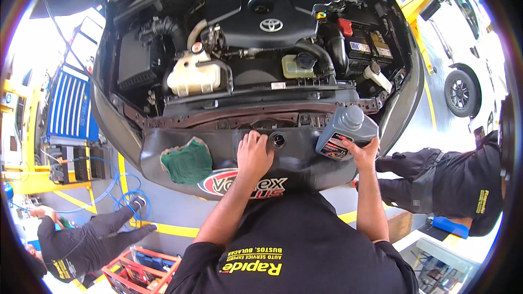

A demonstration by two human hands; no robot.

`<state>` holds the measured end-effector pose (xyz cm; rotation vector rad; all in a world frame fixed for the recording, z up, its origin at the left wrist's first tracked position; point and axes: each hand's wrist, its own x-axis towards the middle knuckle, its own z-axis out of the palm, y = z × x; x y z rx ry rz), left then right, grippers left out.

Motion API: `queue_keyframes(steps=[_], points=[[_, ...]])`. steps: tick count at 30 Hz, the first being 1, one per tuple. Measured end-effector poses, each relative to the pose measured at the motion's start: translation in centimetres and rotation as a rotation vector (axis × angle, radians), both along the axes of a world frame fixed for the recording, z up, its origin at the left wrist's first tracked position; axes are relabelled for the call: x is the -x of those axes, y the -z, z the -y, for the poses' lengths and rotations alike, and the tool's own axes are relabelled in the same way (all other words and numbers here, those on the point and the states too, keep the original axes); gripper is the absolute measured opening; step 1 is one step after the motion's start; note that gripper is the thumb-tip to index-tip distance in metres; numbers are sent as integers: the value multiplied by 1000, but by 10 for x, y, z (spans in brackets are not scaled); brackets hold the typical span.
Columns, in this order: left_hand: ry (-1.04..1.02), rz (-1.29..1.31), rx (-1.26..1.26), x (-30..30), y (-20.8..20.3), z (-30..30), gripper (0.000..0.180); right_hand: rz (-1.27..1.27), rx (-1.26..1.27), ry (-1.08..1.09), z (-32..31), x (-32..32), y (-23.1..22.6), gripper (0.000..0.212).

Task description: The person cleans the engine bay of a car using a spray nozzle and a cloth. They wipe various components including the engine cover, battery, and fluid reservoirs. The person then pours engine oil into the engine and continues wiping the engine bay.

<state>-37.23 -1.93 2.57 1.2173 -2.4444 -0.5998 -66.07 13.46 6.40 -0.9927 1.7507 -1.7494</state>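
My right hand (362,151) grips a grey plastic fluid bottle (353,126) by its lower right side. The bottle stands tilted at the front edge of the engine bay, its grey cap on top and a dark label facing me. My left hand (255,153) is closed at the front of the car, fingers curled over the dark padded cover (297,166). Against its thumb side is a small dark cylinder (277,141) with a shiny round end, which it seems to hold; the exact grip is hidden. A green cloth (188,161) lies crumpled on the cover, left of that hand.
Before me is the open engine bay with a black engine cover (260,13), a whitish tank (193,74), a yellowish reservoir (298,67) and a battery (370,46). Co-workers (87,245) (447,179) are at both sides. A red tool tray (140,272) and blue hose (131,198) are lower left.
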Motion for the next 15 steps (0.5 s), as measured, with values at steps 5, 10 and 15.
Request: queue_keyframes(steps=[5,10,15], points=[[49,91,-7,-4,-13,3,41,8,26,-13,5,-2,-6,83],[89,181,-3,-10,-35,4,49,35,-3,-88,1,5,-8,83],[210,53,57,4,-94,18,69,112,-40,-163,4,3,-18,74]])
